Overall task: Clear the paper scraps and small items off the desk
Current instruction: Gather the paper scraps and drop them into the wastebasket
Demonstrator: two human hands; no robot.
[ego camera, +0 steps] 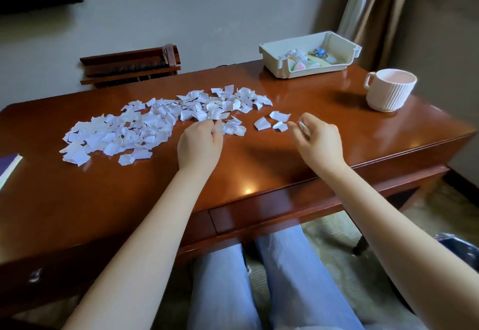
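While working the near edge of the paper scraps (155,124) on the desk (311,101), curls the left hand (199,145) down onto a few pieces, fingertips bunched narrow around them, and pinches one white scrap (302,125) in the right hand (318,143), fingers folded in on it. Leaves nearly all of the pile spread in a long band across the middle of the desk, with three loose scraps (277,122) just beside the right fingertips.

Looks barely begun, so plenty to go wrong. Could send light pieces sliding off the front edge by sweeping too fast over so glossy a top. Could shed pieces from an overfull fist on the way off the desk; safer to take small handfuls or rake everything together first. Could clip the mug (388,89), well apart to the right, with a wide swing of the right hand. Could shove scraps under the book (10,166) at the far left edge. Could forget the small items (308,56) lying in the tray (269,53) at the back. Cannot tell where to drop the scraps: perhaps a dark bin (461,246) low on the right, only partly seen.
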